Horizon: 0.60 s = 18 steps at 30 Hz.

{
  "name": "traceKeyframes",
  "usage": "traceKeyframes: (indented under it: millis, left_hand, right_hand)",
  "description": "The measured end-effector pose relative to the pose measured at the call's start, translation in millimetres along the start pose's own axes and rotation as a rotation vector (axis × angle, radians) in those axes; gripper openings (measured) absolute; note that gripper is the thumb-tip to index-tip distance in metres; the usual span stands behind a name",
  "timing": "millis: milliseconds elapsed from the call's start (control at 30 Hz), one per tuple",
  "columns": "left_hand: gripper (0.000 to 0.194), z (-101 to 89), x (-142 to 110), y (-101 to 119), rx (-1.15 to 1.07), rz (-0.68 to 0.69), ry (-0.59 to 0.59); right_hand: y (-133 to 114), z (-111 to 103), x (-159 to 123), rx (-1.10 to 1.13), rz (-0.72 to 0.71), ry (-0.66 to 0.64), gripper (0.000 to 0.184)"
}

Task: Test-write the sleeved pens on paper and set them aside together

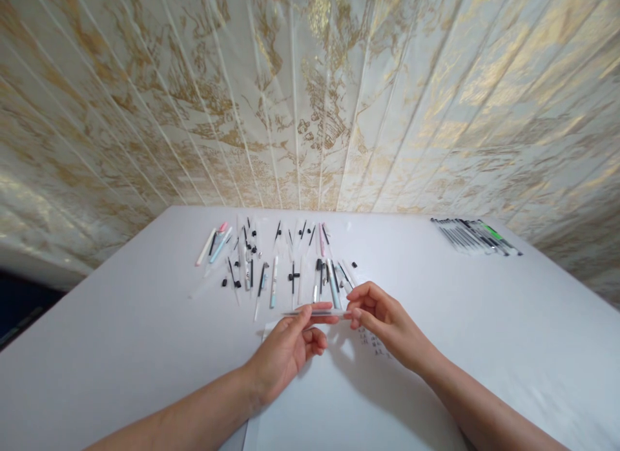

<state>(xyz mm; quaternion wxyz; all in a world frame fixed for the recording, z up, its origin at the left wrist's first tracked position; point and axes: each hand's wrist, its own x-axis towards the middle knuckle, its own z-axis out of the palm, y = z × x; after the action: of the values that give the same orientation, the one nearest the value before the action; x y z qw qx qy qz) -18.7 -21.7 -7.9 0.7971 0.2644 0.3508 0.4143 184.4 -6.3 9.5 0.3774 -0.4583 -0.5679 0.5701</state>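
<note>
My left hand (290, 344) and my right hand (380, 322) hold one clear pen (317, 313) level between them, just above the white table (121, 347). The left fingers pinch its left half and the right fingers pinch its right end. Under the hands lies a white sheet of paper (349, 399) with a few lines of small handwriting (374, 344). Just beyond the hands, several pen barrels, refills and small black caps (276, 263) lie scattered in rough rows.
A tidy row of several assembled pens (475, 236) lies at the table's far right corner. Pastel pens (216, 243) lie at the left end of the scattered parts. A white and gold marbled panel wall (310, 95) rises behind the table.
</note>
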Motion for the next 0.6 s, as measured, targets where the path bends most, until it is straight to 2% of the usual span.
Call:
traceKeyframes:
  millis: [100,233,433,600]
  left_hand:
    - [0.034,-0.7,1,1,-0.014,0.001,0.008]
    - [0.034,0.1,1,2,-0.011,0.002,0.007]
    - [0.035,1.7,-3,2,0.013,0.0,-0.019]
    - [0.035,0.1,-2,1,0.014,-0.001,-0.018]
  right_hand:
    - [-1,-7,2,-0.069,0.011,0.032,0.023]
    - [0,-8,1,-0.177,0.017,0.008,0.026]
    - [2,2,-2,-0.177,0.02,-0.059,0.025]
    - [1,2,0,-0.155,0.018,-0.05,0.026]
